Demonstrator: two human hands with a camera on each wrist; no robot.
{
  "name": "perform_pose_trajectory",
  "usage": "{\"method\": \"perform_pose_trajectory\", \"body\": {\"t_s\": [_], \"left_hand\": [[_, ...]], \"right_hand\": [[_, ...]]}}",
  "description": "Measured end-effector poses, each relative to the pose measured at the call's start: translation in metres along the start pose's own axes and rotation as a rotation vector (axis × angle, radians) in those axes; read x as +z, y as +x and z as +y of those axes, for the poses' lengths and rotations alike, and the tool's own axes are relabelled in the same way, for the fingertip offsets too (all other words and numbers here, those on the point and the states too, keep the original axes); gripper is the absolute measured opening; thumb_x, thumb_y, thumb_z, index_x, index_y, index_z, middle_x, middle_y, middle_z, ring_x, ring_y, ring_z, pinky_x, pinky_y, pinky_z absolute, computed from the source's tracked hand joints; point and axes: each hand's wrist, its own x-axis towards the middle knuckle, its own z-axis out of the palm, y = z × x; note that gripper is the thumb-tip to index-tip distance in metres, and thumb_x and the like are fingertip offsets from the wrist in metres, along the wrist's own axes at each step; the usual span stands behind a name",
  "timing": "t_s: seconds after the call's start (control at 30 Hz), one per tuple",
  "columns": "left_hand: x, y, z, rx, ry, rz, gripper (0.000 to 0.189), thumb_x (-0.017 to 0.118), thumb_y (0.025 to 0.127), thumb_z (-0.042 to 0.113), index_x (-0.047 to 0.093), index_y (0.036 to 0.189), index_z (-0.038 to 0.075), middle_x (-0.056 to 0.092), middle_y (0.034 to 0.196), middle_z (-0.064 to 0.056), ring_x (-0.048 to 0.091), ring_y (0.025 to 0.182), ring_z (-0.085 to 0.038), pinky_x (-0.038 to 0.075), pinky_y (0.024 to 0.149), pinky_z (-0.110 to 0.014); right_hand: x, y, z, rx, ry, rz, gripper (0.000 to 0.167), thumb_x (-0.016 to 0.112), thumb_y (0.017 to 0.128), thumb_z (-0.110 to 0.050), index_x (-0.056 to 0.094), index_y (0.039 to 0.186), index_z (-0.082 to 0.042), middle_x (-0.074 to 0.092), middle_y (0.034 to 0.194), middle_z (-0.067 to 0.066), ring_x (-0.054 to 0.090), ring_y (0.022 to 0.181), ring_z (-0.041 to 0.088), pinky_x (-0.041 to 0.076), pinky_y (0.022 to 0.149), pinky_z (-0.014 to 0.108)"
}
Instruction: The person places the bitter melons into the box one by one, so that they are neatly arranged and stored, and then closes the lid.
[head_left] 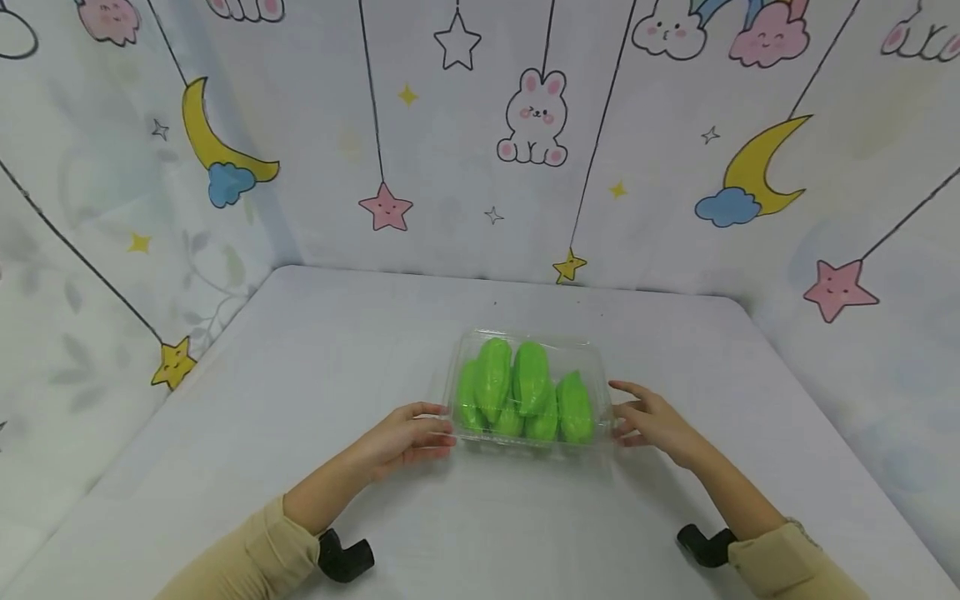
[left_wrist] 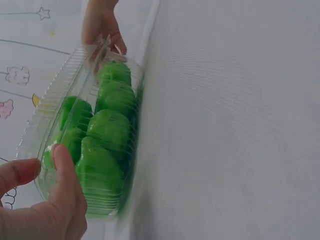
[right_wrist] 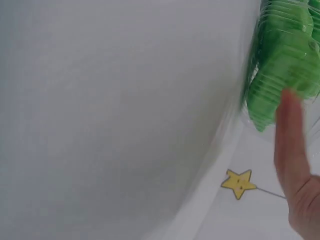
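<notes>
A clear plastic clamshell box [head_left: 528, 433] stands on the white table, its lid down. Through its walls show several long, bright green, bumpy pieces [head_left: 493, 379]; their exact kind is unclear. At the box's left end is my left hand [head_left: 408, 437], fingers loosely extended against or right beside the wall. The left wrist view shows this hand's thumb and fingers [left_wrist: 65, 175] apart at the box's near corner. My right hand [head_left: 656, 423] reaches toward the opposite end, its fingertips at the side wall. In the right wrist view a straight finger [right_wrist: 290, 140] points along the box.
The white table [head_left: 337, 333] runs back to a cloth wall [head_left: 315, 167] printed with moons, stars and rabbits. Dark curved fittings [head_left: 345, 558] sit by both wrists, next to beige sleeves [head_left: 240, 558].
</notes>
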Motion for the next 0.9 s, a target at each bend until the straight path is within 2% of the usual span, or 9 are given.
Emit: {"method": "perform_pose_trajectory", "body": {"t_s": [0.1, 0.23, 0.3, 0.4, 0.47, 0.57, 0.9], "left_hand": [[-0.001, 0.0, -0.003, 0.008, -0.061, -0.018, 0.045, 0.049, 0.092, 0.003, 0.031, 0.13, -0.013, 0.053, 0.111, -0.023, 0.062, 0.089, -0.016, 0.049, 0.082, -0.029], [0.0, 0.0, -0.004, 0.015, -0.101, -0.018, 0.042, 0.048, 0.092, 0.001, 0.031, 0.126, -0.015, 0.053, 0.106, -0.02, 0.061, 0.089, -0.016, 0.048, 0.083, -0.027], [0.001, 0.001, -0.005, 0.016, -0.108, -0.013, 0.041, 0.049, 0.092, 0.001, 0.032, 0.125, -0.016, 0.053, 0.106, -0.02, 0.06, 0.089, -0.017, 0.048, 0.083, -0.027], [0.002, 0.002, -0.006, 0.011, -0.13, 0.001, 0.036, 0.049, 0.091, 0.0, 0.034, 0.12, -0.016, 0.052, 0.104, -0.019, 0.06, 0.088, -0.017, 0.048, 0.083, -0.028], [0.003, 0.002, -0.007, 0.014, -0.143, 0.006, 0.032, 0.048, 0.091, 0.0, 0.036, 0.117, -0.015, 0.052, 0.102, -0.018, 0.06, 0.087, -0.016, 0.048, 0.083, -0.028], [0.005, 0.003, -0.008, 0.019, -0.153, 0.01, 0.025, 0.049, 0.091, 0.0, 0.039, 0.112, -0.012, 0.053, 0.1, -0.016, 0.06, 0.086, -0.016, 0.048, 0.084, -0.029], [0.005, 0.009, -0.01, 0.014, -0.086, 0.036, 0.022, 0.051, 0.092, 0.006, 0.048, 0.106, -0.01, 0.057, 0.101, -0.016, 0.061, 0.089, -0.019, 0.048, 0.085, -0.031]], "right_hand": [[-0.002, -0.007, -0.001, 0.049, 0.088, -0.122, 0.061, 0.043, 0.096, -0.022, 0.016, 0.14, 0.011, 0.058, 0.104, 0.022, 0.064, 0.081, 0.026, 0.053, 0.072, 0.037], [-0.008, -0.013, 0.003, 0.081, 0.202, -0.281, 0.066, 0.045, 0.095, -0.022, 0.009, 0.14, 0.012, 0.06, 0.1, 0.014, 0.065, 0.086, 0.028, 0.052, 0.074, 0.037], [-0.009, -0.013, 0.006, 0.081, 0.238, -0.329, 0.063, 0.047, 0.094, -0.018, 0.014, 0.138, 0.012, 0.063, 0.097, 0.012, 0.065, 0.087, 0.028, 0.052, 0.074, 0.036], [-0.01, -0.012, 0.011, 0.064, 0.257, -0.379, 0.047, 0.049, 0.093, -0.012, 0.031, 0.128, 0.015, 0.066, 0.094, 0.013, 0.065, 0.086, 0.025, 0.052, 0.074, 0.034], [-0.01, -0.01, 0.014, 0.052, 0.261, -0.409, 0.035, 0.05, 0.093, -0.011, 0.043, 0.116, 0.015, 0.066, 0.091, 0.013, 0.066, 0.085, 0.023, 0.053, 0.073, 0.032], [-0.01, -0.008, 0.018, 0.023, 0.266, -0.432, 0.025, 0.051, 0.093, -0.01, 0.052, 0.105, 0.012, 0.066, 0.089, 0.013, 0.066, 0.083, 0.021, 0.053, 0.072, 0.03], [-0.011, -0.007, 0.017, 0.051, 0.336, -0.424, 0.019, 0.049, 0.094, -0.007, 0.058, 0.102, 0.008, 0.065, 0.09, 0.009, 0.066, 0.085, 0.018, 0.051, 0.075, 0.027]]}}
